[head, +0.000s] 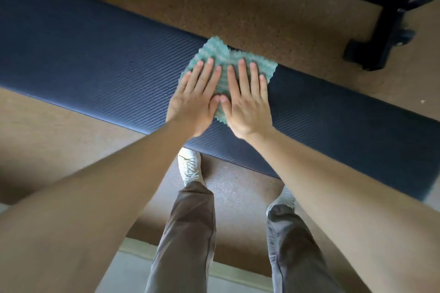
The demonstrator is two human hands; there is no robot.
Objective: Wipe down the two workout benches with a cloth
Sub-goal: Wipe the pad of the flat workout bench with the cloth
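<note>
A long dark blue padded bench (pixel 95 64) with a ribbed surface runs across the view from upper left to lower right. A green and white textured cloth (pixel 221 54) lies flat on it near its far edge. My left hand (pixel 197 97) and my right hand (pixel 247 102) press down on the cloth side by side, fingers straight and spread, thumbs almost touching. The hands cover most of the cloth's near half. Only one bench is in view.
Brown speckled floor (pixel 262 14) lies beyond and in front of the bench. A black metal frame with a foot and wheel (pixel 390 38) stands at the upper right. My legs in grey trousers and white shoes (pixel 190 166) stand close to the bench's near edge.
</note>
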